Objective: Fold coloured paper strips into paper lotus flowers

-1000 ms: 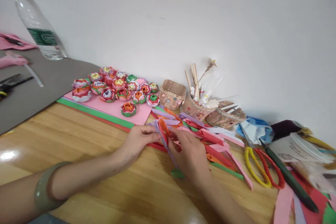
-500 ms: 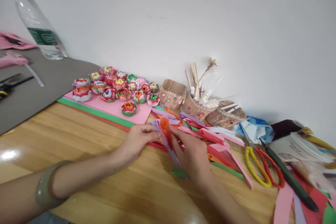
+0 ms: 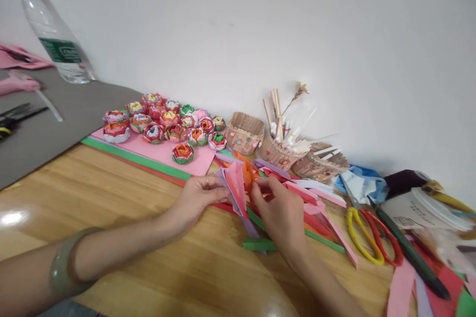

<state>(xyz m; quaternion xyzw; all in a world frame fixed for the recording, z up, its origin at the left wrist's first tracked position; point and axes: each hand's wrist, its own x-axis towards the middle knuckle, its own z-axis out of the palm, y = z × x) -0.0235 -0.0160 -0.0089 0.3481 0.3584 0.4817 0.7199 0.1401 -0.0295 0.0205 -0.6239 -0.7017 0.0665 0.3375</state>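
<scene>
In the middle, the left hand (image 3: pixel 201 197) pinches folded paper (image 3: pixel 235 183), likely light and bendy, best held by its folded edge, and the right hand (image 3: pixel 281 210) pinches orange paper (image 3: pixel 248 172).

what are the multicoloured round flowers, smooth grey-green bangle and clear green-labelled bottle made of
Flowers: matte folded paper, probably, by their layered petals. Bangle: perhaps polished stone or glass, given its glossy highlight. Bottle: likely glossy plastic, being see-through with bright reflections.

Bangle (image 3: pixel 61 268), 1 piece: grey-green, thick, rounded, smooth with a soft gloss, worn on the left forearm (image 3: pixel 122 247). Ring (image 3: pixel 207 182), 1 piece: thin, gold-coloured band, worn on 1 finger of the left hand (image 3: pixel 195 200). Right hand (image 3: pixel 280 208) and right forearm (image 3: pixel 320 277): bare.
</scene>
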